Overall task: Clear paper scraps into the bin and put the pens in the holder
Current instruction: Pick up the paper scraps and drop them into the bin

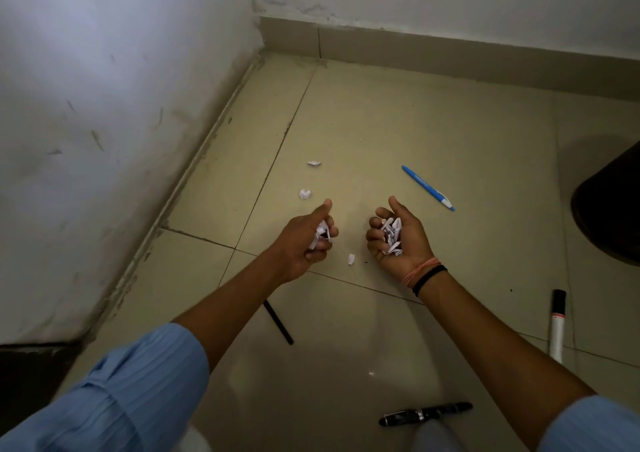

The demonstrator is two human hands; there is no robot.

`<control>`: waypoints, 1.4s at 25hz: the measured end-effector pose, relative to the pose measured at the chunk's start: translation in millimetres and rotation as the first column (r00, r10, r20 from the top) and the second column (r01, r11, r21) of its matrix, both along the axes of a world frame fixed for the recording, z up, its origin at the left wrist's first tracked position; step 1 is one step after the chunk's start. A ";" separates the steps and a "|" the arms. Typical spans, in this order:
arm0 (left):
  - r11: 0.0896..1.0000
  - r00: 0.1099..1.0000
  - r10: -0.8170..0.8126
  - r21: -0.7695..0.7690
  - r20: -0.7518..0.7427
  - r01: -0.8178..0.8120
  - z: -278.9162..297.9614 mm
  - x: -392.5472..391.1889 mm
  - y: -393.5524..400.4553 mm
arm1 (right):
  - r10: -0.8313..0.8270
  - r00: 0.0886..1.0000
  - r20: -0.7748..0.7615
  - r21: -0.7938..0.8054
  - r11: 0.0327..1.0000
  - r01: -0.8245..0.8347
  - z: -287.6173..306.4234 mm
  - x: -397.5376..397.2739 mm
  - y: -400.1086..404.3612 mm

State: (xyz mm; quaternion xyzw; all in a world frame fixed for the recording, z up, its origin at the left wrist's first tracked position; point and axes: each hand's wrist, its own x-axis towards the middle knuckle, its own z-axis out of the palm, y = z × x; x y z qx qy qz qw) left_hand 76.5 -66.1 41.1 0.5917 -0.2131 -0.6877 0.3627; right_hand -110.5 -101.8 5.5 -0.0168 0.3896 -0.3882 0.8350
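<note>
Closest to us a black pen (426,413) lies on the floor (381,122), then our left hand (310,243) grips crumpled paper scraps (322,231), right hand (401,243) cups a pile more, and loose scraps (304,194) and a blue pen (428,187) lie further out

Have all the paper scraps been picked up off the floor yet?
No, at least three paper scraps lie on the floor, one of them between the left hand and the right hand.
</note>
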 end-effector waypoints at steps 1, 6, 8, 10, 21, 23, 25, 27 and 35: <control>0.991 0.961 -0.102 -0.053 0.259 0.119 -3.4 -1.8 2.4 | 0.003 1.000 0.009 -0.001 1.000 -0.003 0.4 -1.4 -0.3; 0.677 0.099 -0.288 0.130 0.952 0.725 -33.9 -28.7 14.1 | 0.063 0.986 -0.152 -0.043 0.997 -0.070 0.5 -11.0 1.0; 0.574 -0.085 -0.298 0.250 0.951 0.780 -40.8 -36.2 13.6 | 0.055 0.970 -0.236 -0.061 0.996 -0.071 0.0 -13.7 0.4; 0.527 -0.104 -0.320 0.269 0.942 0.806 -42.5 -34.8 9.8 | 0.040 0.943 -0.329 -0.086 0.994 -0.072 1.0 -14.7 -1.1; 0.980 0.900 -0.113 -0.100 0.421 0.170 -9.0 34.4 -3.2 | -0.052 0.373 -0.927 -0.281 0.755 -0.593 -4.8 60.1 -40.4; 0.990 0.912 -0.037 -0.112 0.409 0.090 -10.6 45.7 -1.0 | -0.097 0.273 -0.957 -0.268 0.650 -0.711 -7.0 80.7 -50.7; 0.993 0.934 0.025 -0.117 0.355 0.018 -11.4 52.3 -0.1 | -0.102 0.161 -0.982 -0.190 0.532 -0.825 -10.1 100.1 -56.6; 0.992 0.941 0.073 -0.122 0.329 -0.035 -11.2 55.7 0.7 | -0.193 -0.021 -0.981 -0.049 0.348 -0.936 -18.6 114.6 -57.8; 0.980 0.944 0.166 -0.150 0.285 -0.128 -5.6 79.1 11.3 | -0.443 -0.046 -0.895 -0.129 0.357 -0.925 -11.3 122.0 -101.7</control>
